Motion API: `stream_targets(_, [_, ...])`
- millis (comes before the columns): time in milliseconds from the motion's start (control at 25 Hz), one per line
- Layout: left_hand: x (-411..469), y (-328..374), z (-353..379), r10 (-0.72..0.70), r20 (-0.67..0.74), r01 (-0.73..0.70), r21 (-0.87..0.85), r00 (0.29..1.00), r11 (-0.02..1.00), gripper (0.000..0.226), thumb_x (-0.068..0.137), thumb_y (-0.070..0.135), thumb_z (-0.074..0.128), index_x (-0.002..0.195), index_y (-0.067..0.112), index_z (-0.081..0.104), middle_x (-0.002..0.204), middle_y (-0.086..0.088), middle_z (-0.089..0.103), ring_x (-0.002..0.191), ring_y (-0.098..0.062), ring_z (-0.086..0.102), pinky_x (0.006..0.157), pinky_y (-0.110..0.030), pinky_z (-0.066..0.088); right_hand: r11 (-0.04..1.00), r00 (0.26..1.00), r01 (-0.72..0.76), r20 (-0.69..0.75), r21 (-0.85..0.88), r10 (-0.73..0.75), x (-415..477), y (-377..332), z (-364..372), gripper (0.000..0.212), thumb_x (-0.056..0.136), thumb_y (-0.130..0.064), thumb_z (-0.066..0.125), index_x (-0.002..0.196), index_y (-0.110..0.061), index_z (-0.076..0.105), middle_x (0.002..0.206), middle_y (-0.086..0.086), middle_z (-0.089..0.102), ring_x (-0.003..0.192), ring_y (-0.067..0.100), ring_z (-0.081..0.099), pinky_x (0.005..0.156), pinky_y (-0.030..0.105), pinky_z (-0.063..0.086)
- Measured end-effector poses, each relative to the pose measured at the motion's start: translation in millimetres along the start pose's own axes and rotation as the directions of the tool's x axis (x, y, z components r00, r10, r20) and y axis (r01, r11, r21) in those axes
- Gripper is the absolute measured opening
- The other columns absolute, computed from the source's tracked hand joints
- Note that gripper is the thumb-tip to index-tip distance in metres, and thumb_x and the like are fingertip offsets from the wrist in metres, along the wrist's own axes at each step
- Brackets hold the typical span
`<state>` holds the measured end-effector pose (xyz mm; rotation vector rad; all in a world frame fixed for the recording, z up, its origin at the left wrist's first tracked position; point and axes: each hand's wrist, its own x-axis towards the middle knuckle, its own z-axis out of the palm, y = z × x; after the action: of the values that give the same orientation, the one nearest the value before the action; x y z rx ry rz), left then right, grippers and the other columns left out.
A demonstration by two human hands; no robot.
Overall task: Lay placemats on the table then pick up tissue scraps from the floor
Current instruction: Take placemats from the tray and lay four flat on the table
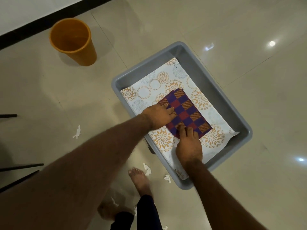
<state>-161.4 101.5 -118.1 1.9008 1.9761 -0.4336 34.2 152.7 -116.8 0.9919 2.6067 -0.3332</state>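
A grey plastic tub (pixel 232 103) stands on the floor and holds white placemats with orange flower prints (pixel 169 80). On top of them lies a folded cloth in purple, red and orange checks (pixel 187 112). My left hand (pixel 157 117) rests on the cloth's left edge, fingers fairly straight. My right hand (pixel 188 145) touches the cloth's near edge, fingertips bent onto it. White tissue scraps lie on the floor: one to the left (pixel 76 132), two by the tub's near corner (pixel 147 168) (pixel 167 178), others near my feet.
An orange plastic bin (pixel 73 42) stands empty at the back left near a wall with a dark skirting. Black chair or table legs (pixel 20 166) stick in from the left edge. My bare foot (pixel 139 180) is just left of the tub.
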Motion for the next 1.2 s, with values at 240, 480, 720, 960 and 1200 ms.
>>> stream_targets(240, [-5, -1, -4, 0.025, -0.120, -0.024, 0.008, 0.993, 1.000, 0.053, 0.102, 0.033, 0.060, 0.148, 0.015, 0.042, 0.148, -0.012, 0.055, 0.134, -0.032, 0.054, 0.108, -0.047, 0.048, 0.999, 0.999, -0.044, 0.026, 0.022, 0.043, 6, -5, -7, 0.075, 0.089, -0.026, 0.069, 0.151, -0.021, 0.028, 0.141, 0.007, 0.047, 0.124, 0.027, 0.049, 0.104, 0.039, 0.048])
stream_targets(480, [-47, -17, -23, -0.017, -0.261, -0.001, -0.069, 0.965, 0.998, 0.041, 0.102, 0.032, 0.060, 0.138, 0.019, 0.044, 0.129, -0.010, 0.066, 0.112, -0.029, 0.063, 0.097, -0.043, 0.050, 0.995, 0.988, -0.101, -0.119, -0.028, 0.097, 8, -10, -65, 0.070, 0.083, -0.013, 0.066, 0.146, -0.018, 0.034, 0.107, 0.015, 0.067, 0.093, 0.033, 0.063, 0.073, 0.042, 0.056])
stream_targets(720, [-120, -61, -93, -0.188, -0.260, 0.153, -0.147, 0.947, 0.977, 0.031, 0.103, 0.032, 0.049, 0.131, 0.021, 0.040, 0.100, -0.008, 0.068, 0.074, -0.029, 0.050, 0.061, -0.036, 0.047, 0.975, 0.946, 0.028, -0.308, -0.220, -0.097, 11, -55, -169, 0.060, 0.080, -0.025, 0.075, 0.134, -0.015, 0.052, 0.097, 0.011, 0.073, 0.087, 0.036, 0.066, 0.079, 0.044, 0.052])
stream_targets(960, [-260, -105, -141, -0.411, -0.328, 0.354, -0.221, 0.851, 0.909, 0.034, 0.102, 0.033, 0.056, 0.132, 0.025, 0.045, 0.102, -0.009, 0.069, 0.074, -0.024, 0.053, 0.061, -0.034, 0.040, 0.950, 0.888, 0.185, -0.371, -0.250, -0.271, -4, -172, -248, 0.053, 0.081, -0.009, 0.068, 0.133, -0.014, 0.060, 0.089, 0.010, 0.074, 0.077, 0.031, 0.069, 0.068, 0.036, 0.055])
stream_targets(1200, [-469, -124, -122, -0.686, -0.258, 0.611, -0.318, 0.680, 0.725, 0.045, 0.095, 0.028, 0.067, 0.128, 0.026, 0.035, 0.100, -0.005, 0.066, 0.073, -0.018, 0.049, 0.058, -0.034, 0.041, 0.791, 0.738, 0.516, -0.298, -0.329, -0.606, -56, -354, -281, 0.043, 0.081, -0.007, 0.069, 0.122, -0.014, 0.063, 0.088, 0.007, 0.072, 0.075, 0.027, 0.067, 0.066, 0.036, 0.055])
